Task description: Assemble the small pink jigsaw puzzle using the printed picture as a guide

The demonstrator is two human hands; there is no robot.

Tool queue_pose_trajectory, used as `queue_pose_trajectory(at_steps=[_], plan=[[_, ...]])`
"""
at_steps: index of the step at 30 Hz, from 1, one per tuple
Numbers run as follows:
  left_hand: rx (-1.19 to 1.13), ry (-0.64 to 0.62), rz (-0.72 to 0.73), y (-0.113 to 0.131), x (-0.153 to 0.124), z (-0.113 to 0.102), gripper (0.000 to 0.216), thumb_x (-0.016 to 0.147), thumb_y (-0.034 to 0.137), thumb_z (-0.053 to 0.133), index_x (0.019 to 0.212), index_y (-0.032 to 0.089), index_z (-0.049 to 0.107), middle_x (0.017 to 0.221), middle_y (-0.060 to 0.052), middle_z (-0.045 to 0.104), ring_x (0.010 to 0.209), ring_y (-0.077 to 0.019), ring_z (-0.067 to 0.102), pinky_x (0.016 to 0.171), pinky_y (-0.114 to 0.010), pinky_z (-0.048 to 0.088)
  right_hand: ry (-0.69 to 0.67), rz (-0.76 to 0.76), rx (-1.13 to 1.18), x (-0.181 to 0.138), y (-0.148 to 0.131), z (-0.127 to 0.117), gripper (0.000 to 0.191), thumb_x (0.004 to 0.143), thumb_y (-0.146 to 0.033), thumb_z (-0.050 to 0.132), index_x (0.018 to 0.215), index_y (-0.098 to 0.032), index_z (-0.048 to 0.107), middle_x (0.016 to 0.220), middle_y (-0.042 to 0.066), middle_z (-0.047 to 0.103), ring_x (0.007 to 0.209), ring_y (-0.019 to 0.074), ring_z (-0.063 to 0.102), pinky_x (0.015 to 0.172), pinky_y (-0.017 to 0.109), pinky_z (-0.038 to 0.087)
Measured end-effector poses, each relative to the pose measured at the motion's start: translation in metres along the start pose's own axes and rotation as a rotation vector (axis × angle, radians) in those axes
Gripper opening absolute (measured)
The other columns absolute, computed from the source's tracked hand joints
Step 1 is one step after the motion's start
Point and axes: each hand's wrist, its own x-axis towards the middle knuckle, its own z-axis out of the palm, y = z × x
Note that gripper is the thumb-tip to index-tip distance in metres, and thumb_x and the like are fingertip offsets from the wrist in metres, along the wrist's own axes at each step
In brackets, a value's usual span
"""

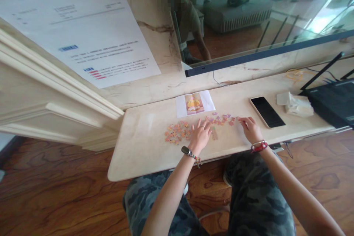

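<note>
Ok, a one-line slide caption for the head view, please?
Left hand and right hand at scattered puzzle pieces on a pale shelf, printed picture behind.

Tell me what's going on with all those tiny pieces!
A person's left hand is spread between small orange jigsaw pieces and small pink-purple jigsaw pieces on a cream tabletop. The right hand is at the right end of the pink-purple ones. Behind lies a white paper sheet with a yellow cartoon picture.

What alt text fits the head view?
The left hand, fingers spread, is between an orange pile and a purplish pile of small pieces; the right hand is at the purplish pile's right end. Behind them, a printed picture lies on the pale shelf; a phone lies right.
</note>
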Motion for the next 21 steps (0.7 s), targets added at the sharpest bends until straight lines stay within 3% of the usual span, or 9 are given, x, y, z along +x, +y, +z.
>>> queue_pose_trajectory(at_steps=[8,13,16,21], plan=[[0.008,-0.016,-0.018,-0.001,0.001,0.004,0.04,0.086,0.035,0.024,0.126,0.032,0.031,0.135,0.001,0.032,0.128,-0.0252,0.013,0.093,-0.057,0.028,-0.061,0.017,-0.026,0.009,-0.002,0.035,0.026,0.081,-0.025,0.036,0.091,-0.017,0.058,0.082,0.007,0.054,0.07,0.0146,0.054,0.068,0.028,0.045],[0.024,-0.014,-0.025,-0.001,0.003,0.002,0.042,0.086,0.036,0.022,0.127,0.032,0.029,0.137,0.002,0.029,0.127,-0.0264,0.013,0.092,-0.058,0.029,-0.073,-0.038,-0.029,0.021,-0.01,0.056,0.027,0.081,-0.023,0.033,0.089,-0.017,0.058,0.09,0.01,0.053,0.08,0.017,0.053,0.074,0.03,0.045],[0.025,0.008,-0.039,-0.001,0.005,0.002,0.045,0.086,0.038,0.023,0.13,0.03,0.023,0.138,0.0,0.025,0.127,-0.0272,0.014,0.092,-0.058,0.029,-0.06,-0.063,-0.004,0.023,-0.011,0.051,0.026,0.081,-0.022,0.034,0.09,-0.018,0.057,0.091,0.009,0.053,0.083,0.0179,0.052,0.076,0.031,0.044],[0.01,-0.018,-0.046,-0.003,0.01,0.001,0.047,0.085,0.037,0.025,0.131,0.029,0.021,0.137,-0.002,0.027,0.127,-0.0276,0.014,0.092,-0.057,0.03,0.025,0.024,-0.013,0.006,-0.012,0.033,0.024,0.081,-0.024,0.034,0.084,-0.019,0.058,0.085,0.008,0.052,0.08,0.0189,0.052,0.074,0.035,0.044]])
